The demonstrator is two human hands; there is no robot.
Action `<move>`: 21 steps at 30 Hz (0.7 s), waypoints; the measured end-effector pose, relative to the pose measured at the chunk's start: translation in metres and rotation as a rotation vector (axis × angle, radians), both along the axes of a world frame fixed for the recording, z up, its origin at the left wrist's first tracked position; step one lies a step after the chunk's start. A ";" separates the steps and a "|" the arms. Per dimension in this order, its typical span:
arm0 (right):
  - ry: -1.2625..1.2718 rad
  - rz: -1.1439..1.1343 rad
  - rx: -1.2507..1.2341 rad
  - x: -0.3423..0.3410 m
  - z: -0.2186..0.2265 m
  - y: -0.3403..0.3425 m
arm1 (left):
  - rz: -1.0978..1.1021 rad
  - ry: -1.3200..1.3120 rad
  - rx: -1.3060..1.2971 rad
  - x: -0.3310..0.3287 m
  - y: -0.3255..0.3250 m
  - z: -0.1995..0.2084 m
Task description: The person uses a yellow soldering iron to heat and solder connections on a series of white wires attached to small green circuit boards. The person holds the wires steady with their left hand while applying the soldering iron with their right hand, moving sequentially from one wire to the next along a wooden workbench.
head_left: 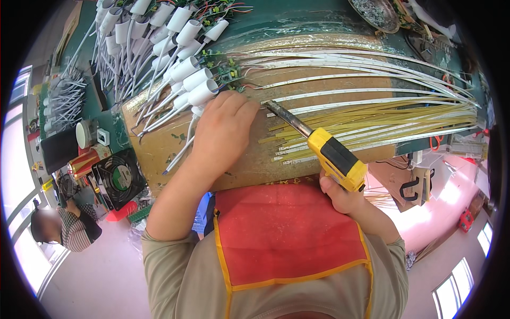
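a green-topped desk (297, 18) is stretching across the upper part of the view, its edges bending toward the rim. on the left, tall windows (18, 159) are glowing white, their frames curving along the side. at the lower right, smaller windows (454, 287) are shining too. below, a pale floor (114, 266) is spreading out, taking on a pinkish tint at the right, where bright glare is gleaming.

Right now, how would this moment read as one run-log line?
Left hand: beside white cylinders | Right hand: gripping yellow-black soldering tool | Tool tip: near ends of white strips | Tip contact: unclear
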State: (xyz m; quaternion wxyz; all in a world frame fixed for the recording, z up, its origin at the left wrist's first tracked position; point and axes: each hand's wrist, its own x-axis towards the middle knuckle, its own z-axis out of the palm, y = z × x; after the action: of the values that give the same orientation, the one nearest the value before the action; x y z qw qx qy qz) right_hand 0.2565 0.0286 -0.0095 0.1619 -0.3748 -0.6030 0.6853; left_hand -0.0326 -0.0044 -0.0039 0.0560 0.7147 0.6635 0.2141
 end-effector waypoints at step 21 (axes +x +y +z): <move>0.117 -0.136 -0.161 0.005 -0.008 -0.010 | -0.007 0.011 -0.035 -0.001 0.002 0.000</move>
State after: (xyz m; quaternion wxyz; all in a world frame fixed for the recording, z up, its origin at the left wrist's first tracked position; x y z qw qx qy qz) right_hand 0.2612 0.0189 -0.0171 0.2124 -0.3862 -0.5085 0.7397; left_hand -0.0333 -0.0024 -0.0035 0.0657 0.7170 0.6650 0.1985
